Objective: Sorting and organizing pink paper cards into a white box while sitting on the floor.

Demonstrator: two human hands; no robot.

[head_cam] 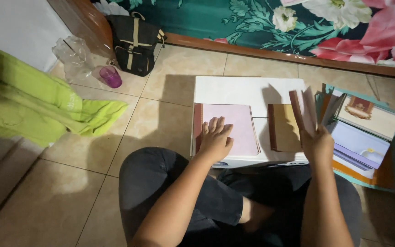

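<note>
My left hand [215, 137] lies flat, fingers apart, on a stack of pink sheets with a dark red strip along its left edge [234, 123]. The stack rests on a low white box [234, 89] in front of my crossed legs. My right hand [317, 142] holds up a pink card with a dark red edge [303, 110], tilted nearly upright. Just left of that card a tan card with a brown strip [283, 128] lies on the box.
A teal tray [392, 137] of pale printed cards sits right of the box. A black bag [136, 43], a purple cup [110, 76] and crumpled clear plastic [74, 57] stand at the back left. Green cloth [33, 105] lies left. Floral fabric [298, 23] hangs behind.
</note>
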